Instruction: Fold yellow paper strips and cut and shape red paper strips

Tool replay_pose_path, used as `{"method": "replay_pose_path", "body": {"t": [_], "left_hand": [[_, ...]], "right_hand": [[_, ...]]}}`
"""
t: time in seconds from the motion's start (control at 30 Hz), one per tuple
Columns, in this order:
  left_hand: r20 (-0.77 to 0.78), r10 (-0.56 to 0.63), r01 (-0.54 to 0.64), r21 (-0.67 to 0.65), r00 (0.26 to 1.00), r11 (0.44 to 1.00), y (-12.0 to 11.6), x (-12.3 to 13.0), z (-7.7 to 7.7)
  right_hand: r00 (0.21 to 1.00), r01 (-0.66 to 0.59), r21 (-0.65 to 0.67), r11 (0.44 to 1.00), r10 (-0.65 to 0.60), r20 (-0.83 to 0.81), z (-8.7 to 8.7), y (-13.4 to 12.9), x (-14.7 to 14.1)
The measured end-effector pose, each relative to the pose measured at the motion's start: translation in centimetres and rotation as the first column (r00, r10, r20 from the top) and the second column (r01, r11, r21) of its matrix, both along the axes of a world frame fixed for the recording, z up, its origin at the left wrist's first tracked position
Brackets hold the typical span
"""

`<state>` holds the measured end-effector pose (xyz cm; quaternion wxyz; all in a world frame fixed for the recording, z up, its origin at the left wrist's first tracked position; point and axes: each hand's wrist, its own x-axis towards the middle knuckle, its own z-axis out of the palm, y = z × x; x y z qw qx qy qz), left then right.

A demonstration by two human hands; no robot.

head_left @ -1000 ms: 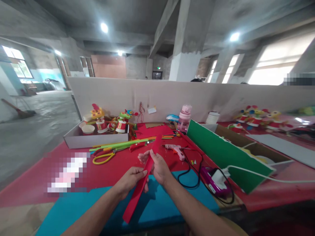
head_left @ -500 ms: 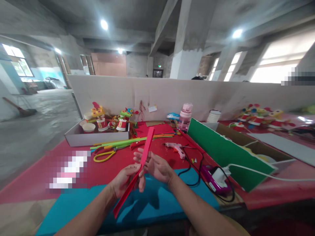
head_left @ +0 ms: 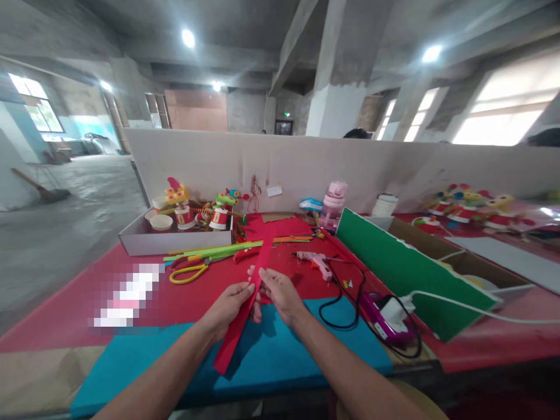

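Note:
A long red strip [head_left: 236, 333] slants across the middle of the view, above a blue mat [head_left: 175, 356]. My left hand [head_left: 231, 300] pinches it near its middle from the left, thumb on top. Close beside it, my right hand [head_left: 277, 291] grips the same strip a little higher up, thumb on its face and fingers partly behind it. Yellow-handled scissors [head_left: 189, 274] lie on the red table cover [head_left: 284, 265] left of the hands. To the right rests a pink glue gun [head_left: 317, 262].
At the back left, a white box [head_left: 175, 244] holds cups and colourful figures. Green and orange strips [head_left: 231, 251] lie beyond the hands. A green-sided box [head_left: 411, 274] and a purple power strip [head_left: 387, 321] with cables stand on the right.
My right hand has closed on the strip, its fingers no longer spread. The strip has turned so that its lower part shows its broad face. The view has shifted slightly.

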<state>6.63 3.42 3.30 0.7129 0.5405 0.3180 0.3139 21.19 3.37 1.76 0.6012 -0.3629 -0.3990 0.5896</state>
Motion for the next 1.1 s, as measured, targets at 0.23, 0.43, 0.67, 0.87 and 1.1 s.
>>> {"method": "replay_pose_path", "body": {"t": [0.23,0.43,0.67,0.87,1.1], "left_hand": [[0.029,-0.057,0.058,-0.009,0.998,0.998,0.3,-0.3,-0.6],[-0.037,0.006,-0.007,-0.012,0.999,1.000,0.6,-0.1,-0.5],[-0.066,-0.092,0.091,-0.017,0.994,0.996,0.6,-0.7,-0.2],[-0.128,-0.120,0.122,0.005,0.984,0.993,0.7,-0.9,-0.1],[-0.154,-0.304,0.299,-0.058,0.940,0.953,0.8,-1.9,0.5]], "right_hand": [[0.984,-0.160,0.029,0.987,0.162,-0.076,0.8,-0.8,-0.6],[1.000,0.003,-0.020,1.000,-0.003,-0.006,-0.3,-0.8,-1.8],[0.997,0.071,0.007,0.997,-0.071,-0.016,-0.2,-0.7,-1.5],[0.993,0.101,0.038,0.994,-0.102,0.052,-0.6,-0.4,-1.1],[0.949,0.231,0.060,0.971,-0.238,0.206,0.4,0.3,1.7]]}}
